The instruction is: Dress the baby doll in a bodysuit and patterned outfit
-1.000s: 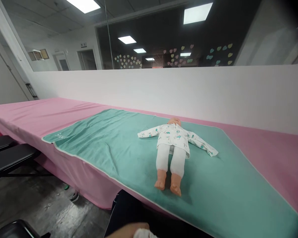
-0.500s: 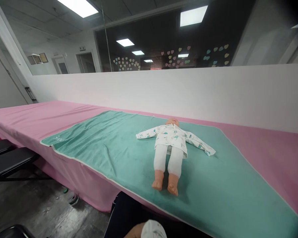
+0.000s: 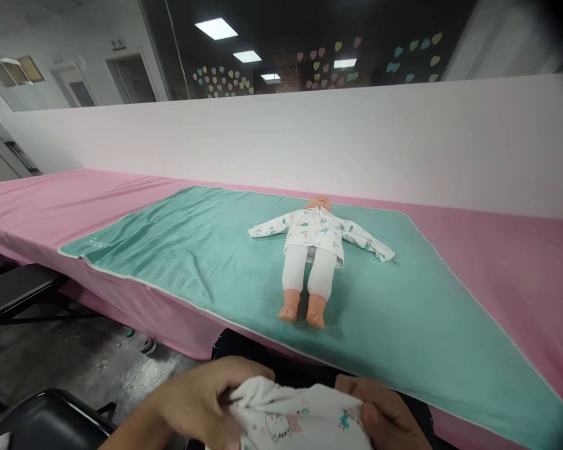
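Matt cloth garment, smooth glossy chair

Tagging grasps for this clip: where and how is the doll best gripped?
Probably by the torso, from both sides, reaching over the near edge of the green cloth: the doll lies flat, feet toward the camera, sleeves spread wide, leaving its sides open.

Rumpled white printed cloth
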`<state>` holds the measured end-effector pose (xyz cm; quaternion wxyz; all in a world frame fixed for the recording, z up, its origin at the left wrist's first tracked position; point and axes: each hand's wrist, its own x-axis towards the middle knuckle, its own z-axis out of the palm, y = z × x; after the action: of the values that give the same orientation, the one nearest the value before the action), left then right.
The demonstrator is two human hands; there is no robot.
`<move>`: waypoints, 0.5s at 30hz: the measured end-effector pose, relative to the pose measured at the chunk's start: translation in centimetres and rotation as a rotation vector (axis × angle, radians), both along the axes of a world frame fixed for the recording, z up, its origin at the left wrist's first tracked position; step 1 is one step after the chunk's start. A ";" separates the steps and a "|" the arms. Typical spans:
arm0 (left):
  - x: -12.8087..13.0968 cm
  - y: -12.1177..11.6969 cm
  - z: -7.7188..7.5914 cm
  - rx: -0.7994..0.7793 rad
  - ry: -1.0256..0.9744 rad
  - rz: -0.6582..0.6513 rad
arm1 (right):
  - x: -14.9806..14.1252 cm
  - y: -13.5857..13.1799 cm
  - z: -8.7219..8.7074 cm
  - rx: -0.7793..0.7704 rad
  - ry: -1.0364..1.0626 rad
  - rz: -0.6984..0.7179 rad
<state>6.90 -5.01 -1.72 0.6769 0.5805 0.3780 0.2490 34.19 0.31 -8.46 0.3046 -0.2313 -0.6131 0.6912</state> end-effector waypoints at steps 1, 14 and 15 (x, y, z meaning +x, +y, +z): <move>-0.1 0.2 0.4 0.022 -0.031 0.008 | -0.3 0.1 0.4 0.000 0.088 -0.039; 2.9 1.4 5.4 0.242 0.000 0.365 | -4.6 1.3 9.8 0.279 -0.158 0.249; 3.2 1.3 5.3 0.237 -0.014 0.381 | -4.7 1.3 9.8 0.306 -0.143 0.224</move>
<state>10.06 -3.67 3.59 0.5473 0.5722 0.4442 0.4192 29.47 1.61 1.32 0.2129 -0.1613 -0.7530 0.6013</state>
